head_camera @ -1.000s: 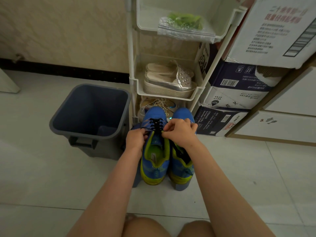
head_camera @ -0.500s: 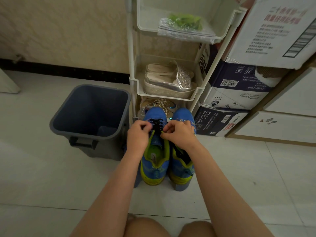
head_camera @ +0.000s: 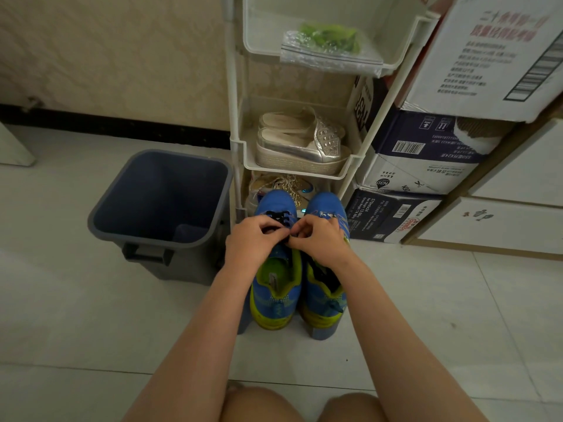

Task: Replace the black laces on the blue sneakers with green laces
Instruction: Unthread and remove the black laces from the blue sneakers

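Observation:
Two blue sneakers with yellow-green trim stand side by side on the floor, toes toward the shelf: the left sneaker (head_camera: 275, 287) and the right sneaker (head_camera: 324, 295). The left one carries a black lace (head_camera: 278, 215) across its upper eyelets. My left hand (head_camera: 251, 243) and my right hand (head_camera: 320, 239) meet over the left sneaker's lacing, fingers curled and pinching the black lace. The green laces (head_camera: 329, 36) lie in a clear plastic bag on the top shelf tier.
A dark grey bin (head_camera: 161, 205) stands on the floor left of the sneakers. The white shelf rack (head_camera: 243, 147) behind them holds silver shoes (head_camera: 301, 144) and another pair below. Stacked cardboard boxes (head_camera: 426, 153) sit to the right. My knees show at the bottom edge.
My left hand has moved up from the sneaker's side onto the lacing and now meets the right hand at the black lace. The sneakers have stayed put.

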